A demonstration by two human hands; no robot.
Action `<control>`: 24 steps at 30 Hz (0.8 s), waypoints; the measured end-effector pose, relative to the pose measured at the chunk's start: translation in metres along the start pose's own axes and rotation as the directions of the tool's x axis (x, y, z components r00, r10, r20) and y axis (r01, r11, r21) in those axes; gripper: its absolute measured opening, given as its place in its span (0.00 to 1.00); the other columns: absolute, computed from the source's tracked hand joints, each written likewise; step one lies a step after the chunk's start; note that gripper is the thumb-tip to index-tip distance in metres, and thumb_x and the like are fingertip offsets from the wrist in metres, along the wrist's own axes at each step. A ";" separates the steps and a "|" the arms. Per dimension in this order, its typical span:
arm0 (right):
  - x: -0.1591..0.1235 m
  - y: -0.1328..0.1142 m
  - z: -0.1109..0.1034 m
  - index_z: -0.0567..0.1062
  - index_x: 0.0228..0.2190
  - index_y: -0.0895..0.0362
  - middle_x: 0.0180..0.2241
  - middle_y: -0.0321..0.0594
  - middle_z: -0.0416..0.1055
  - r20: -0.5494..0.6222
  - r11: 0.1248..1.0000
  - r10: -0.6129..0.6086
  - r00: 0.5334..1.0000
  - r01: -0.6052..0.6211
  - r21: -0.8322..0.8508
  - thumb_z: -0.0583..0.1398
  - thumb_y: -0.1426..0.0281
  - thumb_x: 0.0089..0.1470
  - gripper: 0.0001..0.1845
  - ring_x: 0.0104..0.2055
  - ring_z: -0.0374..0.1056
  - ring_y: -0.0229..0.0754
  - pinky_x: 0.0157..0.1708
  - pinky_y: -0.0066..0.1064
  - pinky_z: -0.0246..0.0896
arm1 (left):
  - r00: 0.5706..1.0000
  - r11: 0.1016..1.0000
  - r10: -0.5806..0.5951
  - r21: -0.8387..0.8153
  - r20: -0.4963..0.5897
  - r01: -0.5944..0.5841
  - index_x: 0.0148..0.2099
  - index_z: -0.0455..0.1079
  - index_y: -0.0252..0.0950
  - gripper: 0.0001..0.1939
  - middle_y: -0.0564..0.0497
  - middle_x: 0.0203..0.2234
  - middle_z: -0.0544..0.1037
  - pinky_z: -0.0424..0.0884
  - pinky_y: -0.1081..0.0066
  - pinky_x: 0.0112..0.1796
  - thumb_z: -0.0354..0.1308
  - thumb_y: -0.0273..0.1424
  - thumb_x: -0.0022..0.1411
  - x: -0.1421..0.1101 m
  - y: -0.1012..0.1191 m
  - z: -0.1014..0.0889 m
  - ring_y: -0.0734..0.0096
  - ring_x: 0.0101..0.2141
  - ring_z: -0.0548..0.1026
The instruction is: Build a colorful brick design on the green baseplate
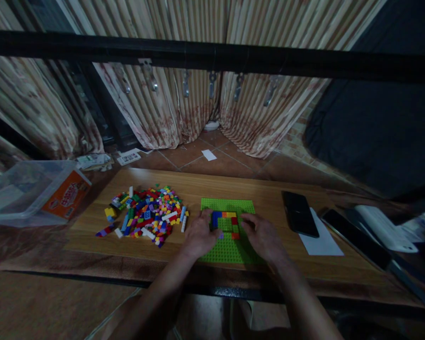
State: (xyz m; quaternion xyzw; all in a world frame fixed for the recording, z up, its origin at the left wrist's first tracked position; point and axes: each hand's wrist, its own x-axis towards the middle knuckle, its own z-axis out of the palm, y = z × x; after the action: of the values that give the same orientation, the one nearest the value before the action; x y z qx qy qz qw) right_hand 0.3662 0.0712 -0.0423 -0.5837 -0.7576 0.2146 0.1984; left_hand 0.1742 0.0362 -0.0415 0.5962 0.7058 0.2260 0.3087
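A green baseplate (219,255) lies on the wooden table. On it, a ring of building bricks (229,215) runs from blue at the left through orange and yellow to red at the right, with green studs in its middle. My left hand (201,234) rests at the plate's left side, thumb and forefinger apart beside the blue bricks (215,220). Close to that thumb is a small purple brick (221,235). Across the plate, my right hand (261,234) has bent fingers apart near the red bricks (234,221), and I see nothing held in it.
Left of the plate spreads a pile of loose coloured bricks (148,212). Beyond it stands a clear plastic box (24,189). At right lie a black phone (300,213) and white paper (322,238). A dark bar (212,59) with hanging hooks crosses before curtains.
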 end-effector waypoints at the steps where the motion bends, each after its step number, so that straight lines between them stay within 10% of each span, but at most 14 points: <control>1: 0.000 0.000 0.001 0.75 0.43 0.57 0.41 0.46 0.74 0.008 1.000 -0.005 1.000 0.005 -0.007 0.53 0.70 0.56 0.16 0.42 0.70 0.45 0.45 0.38 0.62 | 1.000 1.000 0.004 -0.017 0.011 -0.004 0.58 0.59 0.36 0.30 0.45 0.47 0.72 0.66 0.64 0.47 0.58 0.33 0.53 0.000 -0.001 -0.002 0.59 0.46 0.72; 11: 0.002 0.008 0.016 0.72 0.49 0.57 0.41 0.45 0.72 0.086 0.992 -0.112 0.990 0.116 -0.046 0.55 0.69 0.54 0.20 0.42 0.68 0.45 0.45 0.38 0.62 | 0.998 0.995 0.063 -0.076 0.021 -0.061 0.59 0.62 0.42 0.35 0.46 0.48 0.71 0.67 0.62 0.48 0.64 0.34 0.47 -0.001 -0.004 0.000 0.56 0.47 0.71; 24: 0.018 0.014 0.013 0.75 0.46 0.53 0.38 0.43 0.76 0.176 0.988 0.035 0.984 -0.007 -0.157 0.58 0.59 0.48 0.23 0.39 0.72 0.49 0.39 0.40 0.64 | 0.995 0.995 0.097 -0.024 0.012 -0.096 0.60 0.61 0.39 0.35 0.43 0.50 0.72 0.67 0.59 0.50 0.62 0.38 0.49 -0.015 -0.002 0.000 0.53 0.49 0.71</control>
State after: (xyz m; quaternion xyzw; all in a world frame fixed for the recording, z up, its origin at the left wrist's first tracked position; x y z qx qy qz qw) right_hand 0.3660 0.0908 -0.0597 -0.5839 -0.7804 0.2082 0.0815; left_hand 0.1743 0.0213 -0.0399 0.6274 0.6715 0.2451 0.3089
